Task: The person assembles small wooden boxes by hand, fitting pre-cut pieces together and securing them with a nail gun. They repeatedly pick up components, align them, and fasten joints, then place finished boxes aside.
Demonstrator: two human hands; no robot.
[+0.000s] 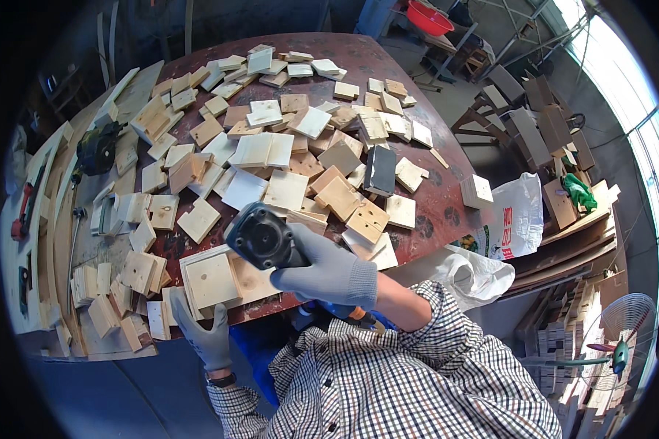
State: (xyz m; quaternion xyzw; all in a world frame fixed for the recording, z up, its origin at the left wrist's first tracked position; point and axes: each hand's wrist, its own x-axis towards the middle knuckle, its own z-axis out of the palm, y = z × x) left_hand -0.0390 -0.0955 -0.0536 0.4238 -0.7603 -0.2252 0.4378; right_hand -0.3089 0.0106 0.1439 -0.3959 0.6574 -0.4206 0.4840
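My right hand (328,269), in a grey glove, is wrapped round the handle of a dark nail gun (262,235). The tool's round, screwed cap faces up and hides its lower end and whatever lies beneath. At the table's near edge, my left hand (203,335), also gloved, has straight fingers and the thumb held apart. Its fingers lie along the left side of a pale square wooden block (211,279), which sits on a longer board (255,282) reaching under the tool. Another small wood block (157,320) stands just left of those fingers.
Loose wood pieces (263,150) are heaped over the dark red table (439,197), with a black block (380,170) among them. Long planks (51,241) and a cordless tool (99,148) lie left. A white sack (516,219), stacked wood (564,329) and a fan (620,357) stand right.
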